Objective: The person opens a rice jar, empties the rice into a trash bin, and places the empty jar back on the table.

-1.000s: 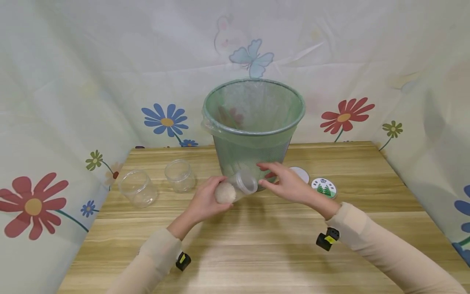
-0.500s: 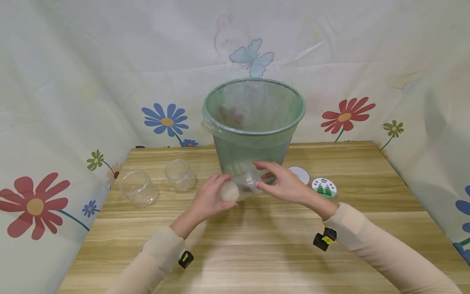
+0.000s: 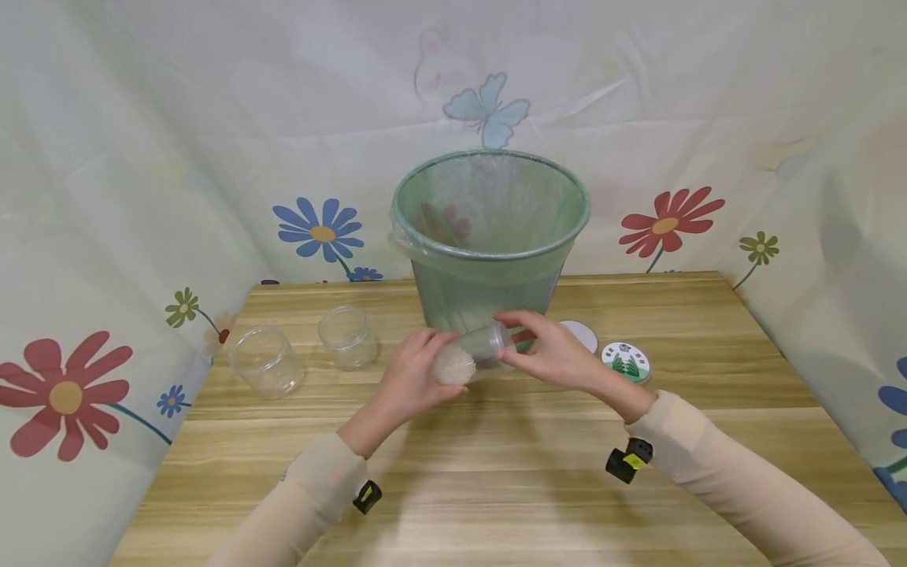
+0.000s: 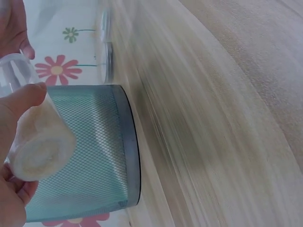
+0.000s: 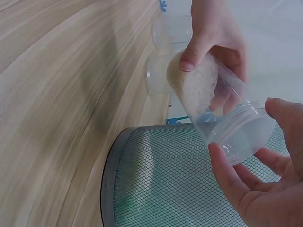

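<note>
A clear plastic jar [image 3: 483, 344] with white, rice-like grains [image 5: 199, 85] in its lower part lies tilted between both hands, above the table and in front of the bin. My left hand [image 3: 414, 370] grips it round the base end, thumb along the side in the left wrist view. At the other end, my right hand [image 3: 549, 352] pinches the jar's threaded rim [image 5: 244, 127] between thumb and fingers. That mouth points to the right in the head view. The grains stay heaped toward the base.
A green mesh bin [image 3: 489, 287] with a clear liner stands behind the hands. Two clear jars [image 3: 269, 366] sit on the left of the wooden table [image 3: 468, 504]. To the right lie a white disc [image 3: 579, 336] and a round lid [image 3: 627, 362] with a green print.
My right hand was apart from the jar's mouth and now holds its rim. My left hand and the jar have moved slightly to the right, and the jar is turned more sideways.
</note>
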Tool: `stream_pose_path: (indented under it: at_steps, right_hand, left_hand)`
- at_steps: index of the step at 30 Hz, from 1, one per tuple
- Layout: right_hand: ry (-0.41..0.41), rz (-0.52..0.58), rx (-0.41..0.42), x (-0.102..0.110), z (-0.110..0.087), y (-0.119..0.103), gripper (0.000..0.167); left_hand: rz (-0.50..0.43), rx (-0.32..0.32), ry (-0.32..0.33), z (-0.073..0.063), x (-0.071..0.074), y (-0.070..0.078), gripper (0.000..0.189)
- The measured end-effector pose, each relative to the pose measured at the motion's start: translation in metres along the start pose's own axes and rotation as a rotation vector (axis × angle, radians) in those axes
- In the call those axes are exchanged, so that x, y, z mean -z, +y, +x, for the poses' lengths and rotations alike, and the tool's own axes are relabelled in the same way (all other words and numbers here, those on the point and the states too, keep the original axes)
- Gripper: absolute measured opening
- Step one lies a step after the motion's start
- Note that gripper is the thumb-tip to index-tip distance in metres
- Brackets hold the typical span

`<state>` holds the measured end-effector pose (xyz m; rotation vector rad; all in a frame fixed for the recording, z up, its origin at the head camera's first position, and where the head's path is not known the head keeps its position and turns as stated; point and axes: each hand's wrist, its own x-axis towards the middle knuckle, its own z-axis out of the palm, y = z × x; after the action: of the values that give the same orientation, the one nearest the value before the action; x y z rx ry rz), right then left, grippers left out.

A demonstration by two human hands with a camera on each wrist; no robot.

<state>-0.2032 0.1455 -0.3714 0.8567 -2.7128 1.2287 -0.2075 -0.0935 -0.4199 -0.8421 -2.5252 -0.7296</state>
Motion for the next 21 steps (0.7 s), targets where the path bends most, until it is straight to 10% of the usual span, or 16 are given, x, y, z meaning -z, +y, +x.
stream_pose_path:
  at_steps: [21]
  right_hand:
    - [0.029,0.096,-0.026,-0.004,-0.004,0.014,0.045]
  left_hand:
    - [0.145,-0.041,0.018,0.006,-0.002,0.007,0.074]
